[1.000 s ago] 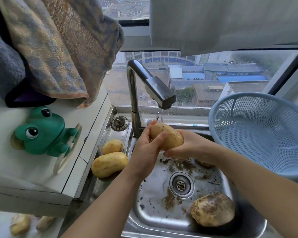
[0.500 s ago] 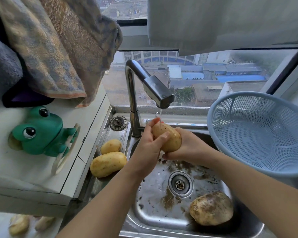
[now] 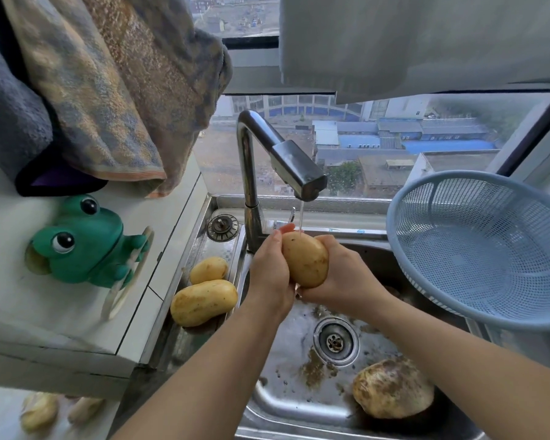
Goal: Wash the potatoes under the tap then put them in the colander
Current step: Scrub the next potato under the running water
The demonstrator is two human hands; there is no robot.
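My left hand (image 3: 272, 274) and right hand (image 3: 343, 277) both have their fingers (image 3: 324, 242) curled round one potato (image 3: 305, 260), holding it in the thin stream under the tap (image 3: 294, 166), above the sink (image 3: 286, 392); the blue colander (image 3: 477, 249) sits to its right.

The potato (image 3: 305, 258) shows only its front face. Its left flank is covered by the left hand (image 3: 272, 274) and its underside by the right hand (image 3: 340, 277), whose fingertips lie out of sight beneath it. The tap lever (image 3: 293, 214) is mostly hidden behind them. The colander (image 3: 477, 249) is cut off by the right edge, the sink (image 3: 286, 404) by the bottom edge, and the towels (image 3: 92, 90) by the top and left edges. Pale lumps (image 3: 38, 411) at lower left are too blurred to identify.
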